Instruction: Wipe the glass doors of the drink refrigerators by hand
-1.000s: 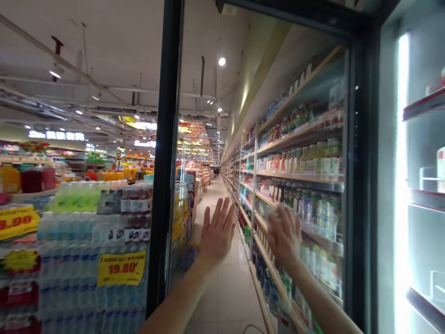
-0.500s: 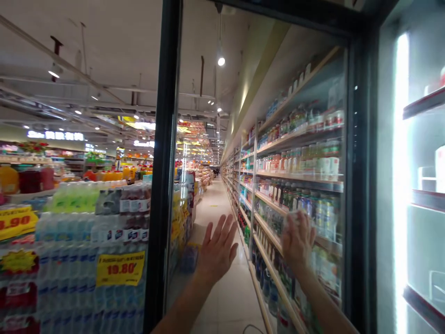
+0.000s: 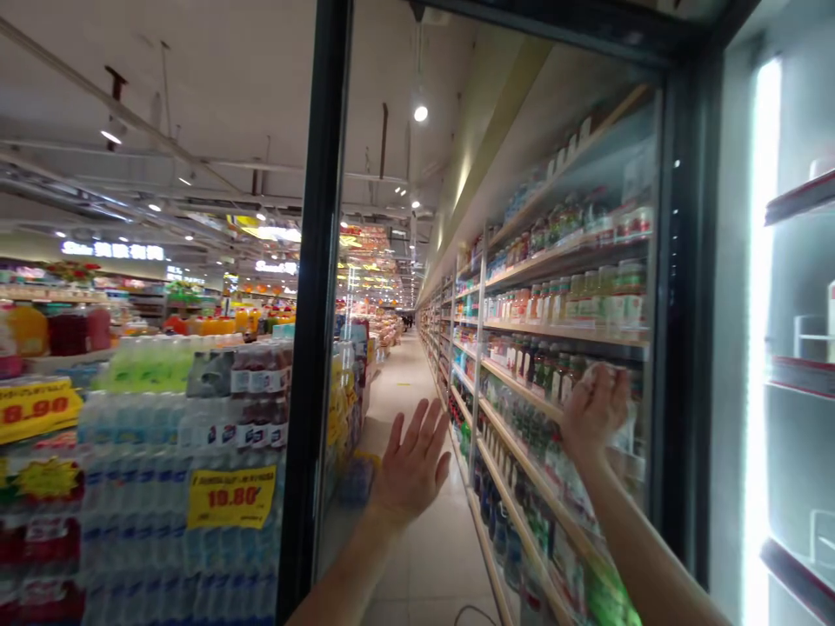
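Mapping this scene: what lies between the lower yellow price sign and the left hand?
In the head view, from sign to left hand: some stacked bottles, the dark upright door frame, then glass with bluish goods showing through.

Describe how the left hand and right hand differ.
The left hand lies open, fingers extended; the right hand has bent fingers over something whitish, too blurred to name. The left hand appears lower; the right hand higher, against the shelves. Both are bare, at the glass door.

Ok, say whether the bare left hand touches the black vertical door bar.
Apart: the head view shows a gap between the left hand and the black bar.
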`<state>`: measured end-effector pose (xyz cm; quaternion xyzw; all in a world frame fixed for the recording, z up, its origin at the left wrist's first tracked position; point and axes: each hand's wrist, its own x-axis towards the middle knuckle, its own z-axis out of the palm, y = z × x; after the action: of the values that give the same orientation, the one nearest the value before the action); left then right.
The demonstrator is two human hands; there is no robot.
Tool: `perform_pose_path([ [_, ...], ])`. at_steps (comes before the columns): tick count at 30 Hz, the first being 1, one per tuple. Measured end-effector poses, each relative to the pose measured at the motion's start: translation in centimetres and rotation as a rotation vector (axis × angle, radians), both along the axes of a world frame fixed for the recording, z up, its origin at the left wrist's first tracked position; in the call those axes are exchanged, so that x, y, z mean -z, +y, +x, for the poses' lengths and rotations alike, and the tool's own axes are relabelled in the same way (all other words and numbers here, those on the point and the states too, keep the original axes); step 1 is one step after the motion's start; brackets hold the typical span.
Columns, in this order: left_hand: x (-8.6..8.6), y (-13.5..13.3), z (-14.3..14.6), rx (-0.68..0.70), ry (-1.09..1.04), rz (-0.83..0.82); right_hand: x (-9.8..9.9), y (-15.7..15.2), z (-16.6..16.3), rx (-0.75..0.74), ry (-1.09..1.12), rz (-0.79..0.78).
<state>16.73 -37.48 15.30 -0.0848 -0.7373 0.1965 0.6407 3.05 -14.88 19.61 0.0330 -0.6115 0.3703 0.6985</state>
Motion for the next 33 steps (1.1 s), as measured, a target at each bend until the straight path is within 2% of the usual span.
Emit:
perform_pose_path([
  [1, 0.0, 0.1, 0.0, 0.009, 0.003, 0.006, -0.5, -0.1, 0.1, 0.003, 0.008, 0.010],
  [2, 0.0, 0.1, 0.0, 0.022, 0.007, 0.010, -0.5, -0.7, 0.7, -0.002, 0.036, 0.097],
  [5, 0.0, 0.2, 0.0, 0.057, 0.019, 0.018, 1.5, -4.1, 3.5, -0.079, 0.166, 0.632],
  [6, 0.0, 0.2, 0.1, 0.064, 0.022, 0.019, 2.2, -4.9, 4.1, -0.109, 0.210, 0.774],
  [7, -0.1, 0.2, 0.1, 0.068, 0.023, 0.020, 2.7, -5.2, 4.3, -0.123, 0.237, 0.843],
  [8, -0.1, 0.1, 0.1, 0.067, 0.023, 0.022, 2.8, -5.0, 4.1, -0.117, 0.239, 0.826],
  [9, -0.1, 0.1, 0.1, 0.062, 0.019, 0.022, 2.5, -4.4, 3.5, -0.093, 0.221, 0.717],
  [12, -0.1, 0.1, 0.0, 0.045, 0.010, 0.020, 0.2, -1.8, 1.2, -0.013, 0.105, 0.204],
  [13, -0.1, 0.1, 0.0, 0.040, 0.008, 0.022, -0.5, -1.5, 0.9, -0.009, 0.079, 0.100],
  [14, 0.0, 0.1, -0.1, 0.035, 0.006, 0.024, -1.0, -1.7, 1.0, -0.014, 0.076, 0.068],
  [15, 0.1, 0.2, -0.2, 0.035, 0.006, 0.024, -1.0, -2.3, 1.5, -0.023, 0.092, 0.116],
  [18, 0.2, 0.2, 0.0, 0.058, 0.010, 0.028, 0.3, -5.0, 3.7, -0.076, 0.200, 0.558],
  [19, 0.1, 0.1, 0.2, 0.071, 0.007, 0.027, 0.7, -5.4, 4.1, -0.091, 0.233, 0.680],
  [20, -0.2, 0.0, 0.4, 0.086, 0.001, 0.019, 0.9, -5.2, 4.0, -0.095, 0.241, 0.735],
  [21, -0.6, -0.1, 0.7, 0.099, -0.005, 0.012, 0.7, -4.5, 3.5, -0.087, 0.222, 0.714],
  [22, -1.3, -0.3, 1.1, 0.104, -0.006, 0.017, 0.1, -3.3, 2.7, -0.067, 0.184, 0.614],
  [25, -3.8, -0.9, 1.7, 0.059, 0.058, 0.110, -2.9, 1.1, -0.5, -0.021, 0.035, 0.124],
  [26, -4.7, -1.1, 1.7, 0.028, 0.086, 0.147, -3.7, 1.9, -1.0, -0.022, 0.010, 0.011],
  [27, -5.4, -1.2, 1.7, -0.003, 0.104, 0.173, -4.3, 2.0, -1.1, -0.026, 0.002, -0.036],
  [28, -5.9, -1.2, 1.5, -0.026, 0.113, 0.180, -4.4, 1.5, -0.5, -0.031, 0.010, -0.014],
  [30, -6.3, -1.2, 1.3, -0.045, 0.118, 0.166, -3.5, -1.3, 1.7, -0.046, 0.063, 0.227],
  [33, -6.2, -1.2, 1.1, -0.038, 0.141, 0.152, -1.2, -5.6, 5.1, -0.110, 0.228, 0.789],
])
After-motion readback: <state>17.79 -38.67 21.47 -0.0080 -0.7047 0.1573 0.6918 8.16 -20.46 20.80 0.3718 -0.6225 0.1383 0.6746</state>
